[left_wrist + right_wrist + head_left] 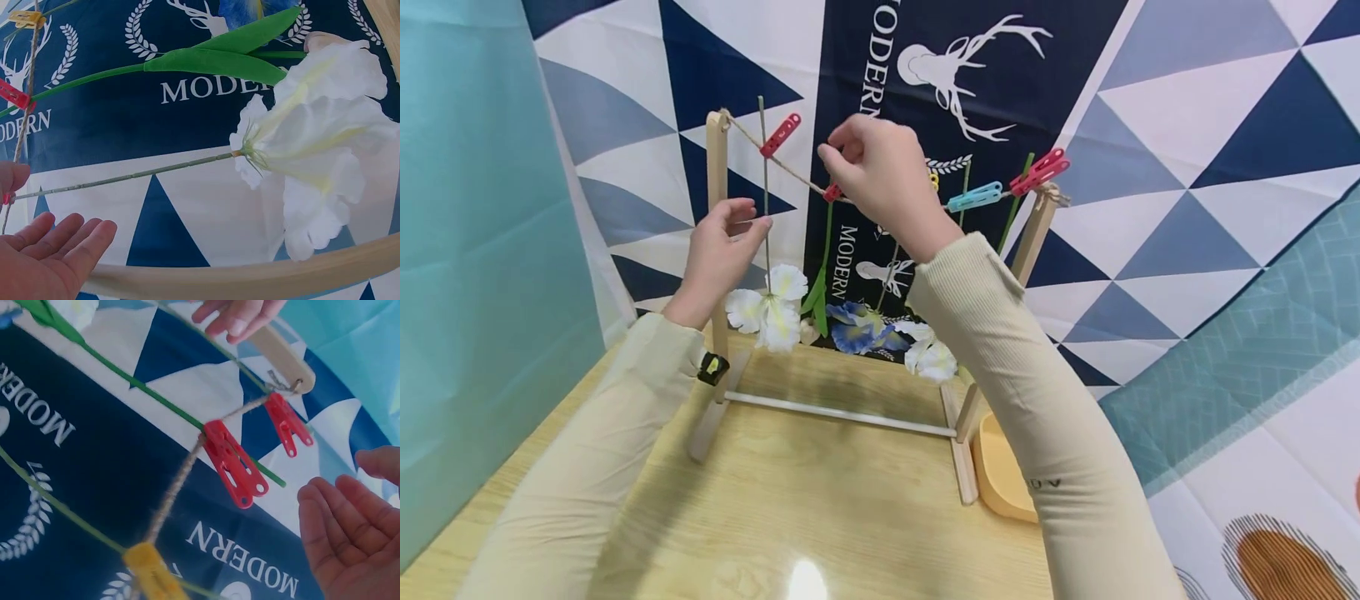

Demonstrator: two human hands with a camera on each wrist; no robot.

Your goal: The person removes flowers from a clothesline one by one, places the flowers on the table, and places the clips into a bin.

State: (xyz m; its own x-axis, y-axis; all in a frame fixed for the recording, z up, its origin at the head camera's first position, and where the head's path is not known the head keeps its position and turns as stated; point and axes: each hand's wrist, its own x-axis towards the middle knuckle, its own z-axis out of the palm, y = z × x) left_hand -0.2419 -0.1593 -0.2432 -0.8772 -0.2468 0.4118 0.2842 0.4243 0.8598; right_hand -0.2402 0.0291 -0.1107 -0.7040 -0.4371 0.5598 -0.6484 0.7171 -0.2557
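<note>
A twine line (790,172) carries several hanging artificial flowers, each clipped by its stem. At the left end, a red clothespin (781,135) grips the stem of a white flower (775,308). My left hand (722,254) is beside that stem, fingers loosely spread; whether it touches the stem I cannot tell. My right hand (883,179) hovers near the line's middle, fingers loosely bent and holding nothing. In the right wrist view, a second red clothespin (234,464) on a green stem and a yellow clothespin (153,572) are left of the right hand (353,537).
The twine spans a wooden frame (717,158) with a white lower bar (842,412). Farther right are a light blue clothespin (976,197) and red clothespins (1039,171). A blue flower (857,329) hangs mid-line. A yellow bin (1002,471) stands by the frame's right foot.
</note>
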